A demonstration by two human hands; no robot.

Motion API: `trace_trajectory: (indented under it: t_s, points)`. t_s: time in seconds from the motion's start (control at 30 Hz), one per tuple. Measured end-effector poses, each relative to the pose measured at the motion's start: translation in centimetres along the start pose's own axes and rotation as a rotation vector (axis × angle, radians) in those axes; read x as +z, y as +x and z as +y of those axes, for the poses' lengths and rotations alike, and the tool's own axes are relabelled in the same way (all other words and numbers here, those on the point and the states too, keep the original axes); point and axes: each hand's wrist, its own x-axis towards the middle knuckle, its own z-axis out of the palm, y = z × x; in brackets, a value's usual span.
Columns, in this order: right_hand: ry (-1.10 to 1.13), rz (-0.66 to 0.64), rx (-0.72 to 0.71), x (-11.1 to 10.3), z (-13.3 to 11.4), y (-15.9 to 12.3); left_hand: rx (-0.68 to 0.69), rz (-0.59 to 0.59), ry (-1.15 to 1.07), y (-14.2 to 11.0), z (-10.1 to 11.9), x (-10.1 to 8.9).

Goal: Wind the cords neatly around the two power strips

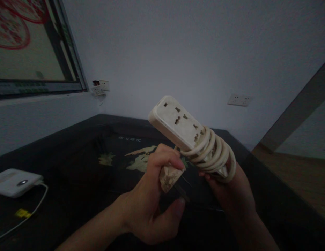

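Note:
A white power strip (179,122) is tilted up above the table, its socket face toward me. Its pale cord (211,151) is wound in several loops around the lower end. My right hand (234,190) grips the strip at that wound end; the loops partly hide its fingers. Beside the strip, my left hand (152,198) has its fingers curled over a crumpled beige wad (170,177) with brownish marks, which could be tissue or cloth. The left thumb stands apart below the wad.
A dark table (81,146) with a painted flower pattern stretches ahead to the wall. At the left lies a white box-shaped device (17,183) with a cable, near a yellow tag (23,213). Wall sockets (239,100) are at the right, and a window (34,45) is at the upper left.

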Motion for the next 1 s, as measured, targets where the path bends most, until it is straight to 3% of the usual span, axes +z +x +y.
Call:
trace_trajectory:
  t_s: [0.1,0.27,0.57,1.0]
  points:
    - [-0.168,0.044,-0.071,-0.1,0.3,0.0,-0.024,0.021,0.030,0.0,0.0,0.6]
    - [0.208,-0.003,0.162,1.0,1.0,0.3,-0.065,0.088,0.120,0.0,-0.3,1.3]
    - [0.561,-0.028,0.334,1.7,0.0,0.1,0.117,0.219,0.261,-0.7,-2.8,2.4]
    - [0.630,-0.027,0.400,1.8,1.1,0.4,0.156,0.221,0.640,0.0,-3.2,0.6]
